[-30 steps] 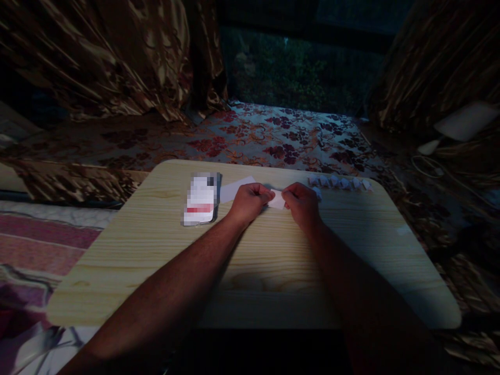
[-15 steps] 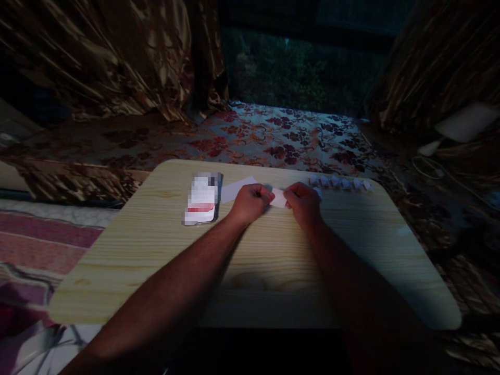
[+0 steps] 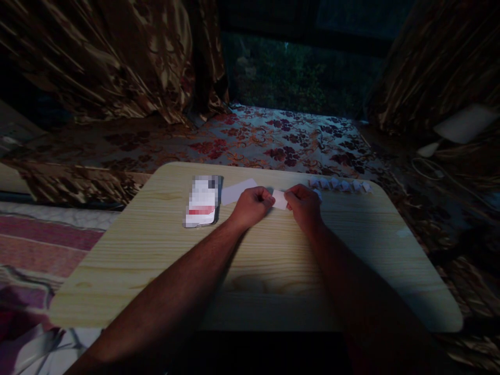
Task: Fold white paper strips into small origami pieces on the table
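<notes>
Both my hands meet over the far middle of a light wooden table. My left hand and my right hand are closed in a pinch on the two ends of a small white paper piece. A white paper slip lies flat just left of my left hand. A row of several small folded paper shapes sits along the far edge, right of my right hand.
A phone-like flat object lies at the far left of the table. Floral bedding spreads behind it, brown patterned curtains hang at both sides, and a dark window is between them. A white cable lies at right.
My hands stay together on the small paper piece with only slight finger shifts. The view has tilted a little, so everything sits slightly lower in the picture.
</notes>
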`<control>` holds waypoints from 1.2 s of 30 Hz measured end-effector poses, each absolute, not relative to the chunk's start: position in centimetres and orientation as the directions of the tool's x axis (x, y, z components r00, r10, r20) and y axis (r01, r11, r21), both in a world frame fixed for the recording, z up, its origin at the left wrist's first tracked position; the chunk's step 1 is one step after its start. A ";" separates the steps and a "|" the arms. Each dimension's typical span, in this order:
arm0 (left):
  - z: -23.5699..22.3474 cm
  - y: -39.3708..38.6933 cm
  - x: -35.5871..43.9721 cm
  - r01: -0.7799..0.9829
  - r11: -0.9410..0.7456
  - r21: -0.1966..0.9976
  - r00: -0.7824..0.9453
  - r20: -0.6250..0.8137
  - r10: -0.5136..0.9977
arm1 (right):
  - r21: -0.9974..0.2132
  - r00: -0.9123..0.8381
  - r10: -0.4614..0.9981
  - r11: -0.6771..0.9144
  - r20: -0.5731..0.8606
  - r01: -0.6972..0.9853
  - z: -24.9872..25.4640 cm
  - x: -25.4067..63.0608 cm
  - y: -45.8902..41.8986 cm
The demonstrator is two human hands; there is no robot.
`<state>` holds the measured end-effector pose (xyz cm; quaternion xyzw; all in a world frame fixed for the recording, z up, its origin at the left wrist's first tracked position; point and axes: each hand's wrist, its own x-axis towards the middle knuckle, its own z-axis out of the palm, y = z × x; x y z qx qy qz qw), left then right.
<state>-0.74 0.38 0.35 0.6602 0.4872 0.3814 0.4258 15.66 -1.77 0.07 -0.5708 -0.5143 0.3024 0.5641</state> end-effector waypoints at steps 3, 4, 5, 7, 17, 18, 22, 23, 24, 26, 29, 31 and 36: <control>0.3 0.4 -0.7 0.332 -0.164 0.929 0.225 0.091 0.970 | -0.954 0.284 0.928 0.173 0.242 0.246 -0.1 15.6 -1.7; 0.3 0.4 -0.7 0.333 -0.162 0.929 0.221 0.090 0.971 | -0.953 0.282 0.928 0.177 0.245 0.247 -0.1 15.6 -1.7; 0.2 0.5 -0.7 0.335 -0.160 0.929 0.219 0.088 0.972 | -0.952 0.282 0.928 0.177 0.246 0.249 -0.2 15.6 -1.7; 0.1 0.5 -0.7 0.343 -0.156 0.926 0.216 0.084 0.973 | -0.952 0.289 0.927 0.166 0.239 0.256 -0.2 15.6 -1.7; 0.0 0.6 -0.8 0.341 -0.156 0.927 0.213 0.086 0.973 | -0.952 0.303 0.920 0.175 0.249 0.251 -0.2 15.8 -1.7; 0.0 0.6 -0.8 0.333 -0.151 0.931 0.212 0.082 0.974 | -0.954 0.304 0.921 0.174 0.245 0.243 -0.3 15.8 -1.7; 0.0 0.6 -0.8 0.314 -0.147 0.938 0.213 0.081 0.974 | -0.960 0.311 0.921 0.173 0.236 0.219 -0.6 15.8 -1.5; 0.0 0.6 -0.8 0.312 -0.146 0.939 0.213 0.081 0.974 | -0.960 0.310 0.920 0.176 0.239 0.217 -0.6 15.9 -1.5; 0.0 0.6 -0.8 0.310 -0.145 0.939 0.213 0.080 0.974 | -0.960 0.308 0.920 0.181 0.242 0.214 -0.6 15.9 -1.5; 0.1 0.5 -0.8 0.300 -0.147 0.943 0.222 0.081 0.972 | -0.960 0.305 0.920 0.186 0.245 0.210 -0.6 15.9 -1.5; 0.2 0.3 -0.8 0.268 -0.169 0.948 0.258 0.099 0.961 | -0.957 0.306 0.918 0.187 0.250 0.222 -0.4 15.8 -1.6; 0.1 0.3 -0.7 0.261 -0.191 0.946 0.286 0.113 0.952 | -0.955 0.307 0.918 0.181 0.249 0.234 -0.3 15.7 -1.6; -0.3 0.4 -0.7 0.294 -0.217 0.931 0.285 0.132 0.950 | -0.965 0.303 0.927 0.164 0.223 0.207 -0.3 15.7 -1.6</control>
